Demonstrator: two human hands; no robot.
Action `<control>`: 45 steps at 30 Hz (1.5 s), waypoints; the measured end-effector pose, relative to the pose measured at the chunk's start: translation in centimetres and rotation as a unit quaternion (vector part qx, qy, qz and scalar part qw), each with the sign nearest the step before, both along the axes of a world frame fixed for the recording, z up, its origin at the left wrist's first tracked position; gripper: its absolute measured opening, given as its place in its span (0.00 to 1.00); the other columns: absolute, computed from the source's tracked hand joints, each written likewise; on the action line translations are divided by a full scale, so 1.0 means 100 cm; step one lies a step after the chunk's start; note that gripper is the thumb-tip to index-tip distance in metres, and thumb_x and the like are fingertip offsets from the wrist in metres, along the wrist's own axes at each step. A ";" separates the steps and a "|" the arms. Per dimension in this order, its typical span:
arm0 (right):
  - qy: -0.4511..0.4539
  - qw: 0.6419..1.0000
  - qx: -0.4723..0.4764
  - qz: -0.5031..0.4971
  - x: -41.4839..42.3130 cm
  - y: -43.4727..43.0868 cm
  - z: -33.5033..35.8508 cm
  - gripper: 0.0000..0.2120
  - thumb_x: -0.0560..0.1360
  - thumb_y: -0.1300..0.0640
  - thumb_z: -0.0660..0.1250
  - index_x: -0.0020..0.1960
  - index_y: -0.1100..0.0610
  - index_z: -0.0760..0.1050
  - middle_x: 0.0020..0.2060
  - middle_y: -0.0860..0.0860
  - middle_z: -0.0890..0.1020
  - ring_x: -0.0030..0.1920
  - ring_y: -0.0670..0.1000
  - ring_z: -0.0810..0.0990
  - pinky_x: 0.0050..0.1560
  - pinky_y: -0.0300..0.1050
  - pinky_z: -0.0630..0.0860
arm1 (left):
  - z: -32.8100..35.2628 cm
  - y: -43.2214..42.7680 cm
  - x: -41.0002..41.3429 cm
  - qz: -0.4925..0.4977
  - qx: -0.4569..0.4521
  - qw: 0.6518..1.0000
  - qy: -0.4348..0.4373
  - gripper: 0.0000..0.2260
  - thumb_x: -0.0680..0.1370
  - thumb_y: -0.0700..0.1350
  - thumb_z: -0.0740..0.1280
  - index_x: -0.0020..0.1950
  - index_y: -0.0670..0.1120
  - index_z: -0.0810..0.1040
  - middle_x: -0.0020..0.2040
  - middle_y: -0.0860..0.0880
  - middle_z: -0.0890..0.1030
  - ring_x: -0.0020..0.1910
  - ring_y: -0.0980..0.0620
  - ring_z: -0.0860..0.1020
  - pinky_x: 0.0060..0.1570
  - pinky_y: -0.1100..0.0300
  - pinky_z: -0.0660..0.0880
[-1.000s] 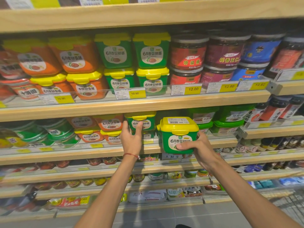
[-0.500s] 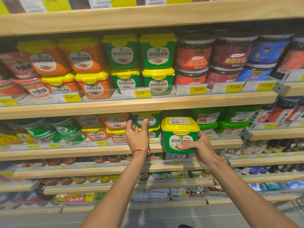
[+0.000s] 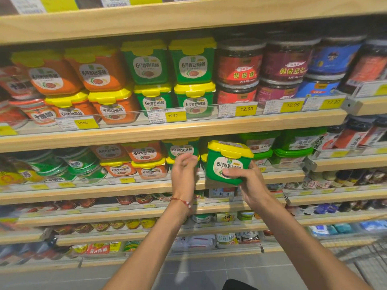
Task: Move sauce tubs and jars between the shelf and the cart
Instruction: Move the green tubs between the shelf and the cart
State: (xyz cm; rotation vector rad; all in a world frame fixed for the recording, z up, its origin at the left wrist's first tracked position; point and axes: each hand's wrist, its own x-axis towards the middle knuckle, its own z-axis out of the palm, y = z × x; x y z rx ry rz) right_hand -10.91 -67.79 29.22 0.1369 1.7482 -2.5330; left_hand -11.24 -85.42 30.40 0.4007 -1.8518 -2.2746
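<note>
**Right hand (image 3: 250,185) grips a green sauce tub (image 3: 226,162) in front of the middle shelf (image 3: 125,188)**

The right hand, right of centre in the frame, is closed round the green sauce tub from below and from its right side. The thumb lies across the lower part of the white label and the fingers wrap behind. The tub has a yellow lid (image 3: 230,148), sits slightly tilted, and is held in the air in front of the middle shelf's wooden edge, clear of the board.

The left hand (image 3: 183,174) stands upright just beside the tub, on its left, apart from it. Its fingers are blurred but look loosely bent, and nothing is in it. A red string bracelet (image 3: 181,200) circles that wrist.

Behind the left hand, two more green tubs (image 3: 181,149) are stacked on the middle shelf, with orange tubs (image 3: 144,153) stacked to their left. Flatter green tubs (image 3: 291,156) stand to the right of the held one.

On the upper shelf (image 3: 167,130), green and orange tubs fill the centre and left, and round jars (image 3: 240,61) with red, purple and blue labels fill the right. Yellow price tags (image 3: 246,109) run along its front rail.

In the lower right corner a piece of the wire cart (image 3: 370,260) shows, blurred
</note>
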 end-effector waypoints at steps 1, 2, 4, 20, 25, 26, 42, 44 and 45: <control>0.005 1.000 0.006 0.001 0.000 0.001 0.001 0.43 0.52 0.64 0.83 0.66 0.64 0.76 0.57 0.62 0.86 0.57 0.64 0.85 0.54 0.56 0.84 | 0.002 0.003 0.004 -0.082 0.003 0.997 0.004 0.13 0.81 0.42 0.69 0.65 0.47 0.79 0.63 0.49 0.81 0.62 0.48 0.80 0.57 0.59 0.79; 0.009 1.000 0.016 0.004 0.001 0.002 0.004 0.40 0.54 0.65 0.83 0.66 0.63 0.77 0.57 0.61 0.86 0.57 0.63 0.86 0.54 0.55 0.84 | 0.004 0.007 0.008 -0.147 -0.001 0.989 0.009 0.15 0.81 0.44 0.68 0.69 0.49 0.77 0.64 0.49 0.81 0.63 0.50 0.80 0.56 0.61 0.79; 0.025 0.998 0.055 0.014 0.004 0.005 0.009 0.36 0.56 0.66 0.83 0.63 0.59 0.78 0.54 0.55 0.88 0.55 0.57 0.87 0.52 0.51 0.83 | 0.010 0.011 0.012 -0.211 -0.044 0.975 0.045 0.15 0.83 0.44 0.66 0.69 0.47 0.75 0.60 0.52 0.83 0.59 0.54 0.81 0.52 0.65 0.78; 0.190 0.923 0.335 -0.002 -0.008 0.022 0.008 0.43 0.68 0.56 0.83 0.78 0.51 0.67 0.70 0.45 0.74 0.70 0.32 0.69 0.72 0.35 0.67 | 0.007 0.019 0.011 -0.169 -0.222 0.946 0.164 0.24 0.80 0.34 0.68 0.75 0.47 0.71 0.65 0.48 0.81 0.64 0.52 0.79 0.64 0.60 0.76; 0.182 0.909 0.362 -0.091 -0.008 0.015 -0.004 0.41 0.64 0.52 0.86 0.74 0.52 0.74 0.61 0.48 0.73 0.64 0.32 0.70 0.64 0.27 0.68 | 0.004 0.024 0.012 -0.135 -0.226 0.952 0.158 0.24 0.80 0.36 0.69 0.76 0.47 0.71 0.64 0.51 0.82 0.62 0.56 0.80 0.60 0.64 0.76; 0.171 0.917 0.343 -0.107 -0.008 0.013 -0.007 0.41 0.63 0.51 0.86 0.73 0.52 0.74 0.61 0.47 0.74 0.64 0.39 0.74 0.64 0.36 0.75 | 0.004 0.026 0.012 -0.122 -0.223 0.955 0.154 0.24 0.80 0.37 0.69 0.75 0.48 0.71 0.63 0.50 0.83 0.60 0.57 0.80 0.58 0.65 0.76; 0.090 0.938 0.311 -0.120 -0.017 0.021 0.003 0.14 0.80 0.58 0.73 0.64 0.60 0.80 0.52 0.52 0.85 0.54 0.50 0.84 0.58 0.55 0.82 | 0.016 0.052 -0.007 0.083 -0.139 0.987 0.013 0.29 0.73 0.43 0.79 0.72 0.40 0.75 0.67 0.43 0.79 0.63 0.50 0.80 0.45 0.77 0.76; 0.092 0.936 0.321 -0.116 -0.019 0.020 0.002 0.13 0.80 0.57 0.73 0.63 0.59 0.80 0.52 0.53 0.85 0.54 0.51 0.84 0.57 0.54 0.83 | 0.012 0.053 -0.009 0.082 -0.133 0.988 0.012 0.28 0.74 0.40 0.77 0.73 0.39 0.74 0.69 0.42 0.77 0.65 0.48 0.78 0.48 0.76 0.77; 0.094 0.935 0.323 -0.112 -0.020 0.020 0.001 0.14 0.80 0.59 0.72 0.64 0.60 0.80 0.52 0.54 0.84 0.54 0.52 0.84 0.57 0.53 0.83 | 0.010 0.053 -0.010 0.083 -0.133 0.987 0.014 0.27 0.75 0.39 0.77 0.73 0.39 0.74 0.69 0.42 0.77 0.66 0.48 0.78 0.51 0.74 0.77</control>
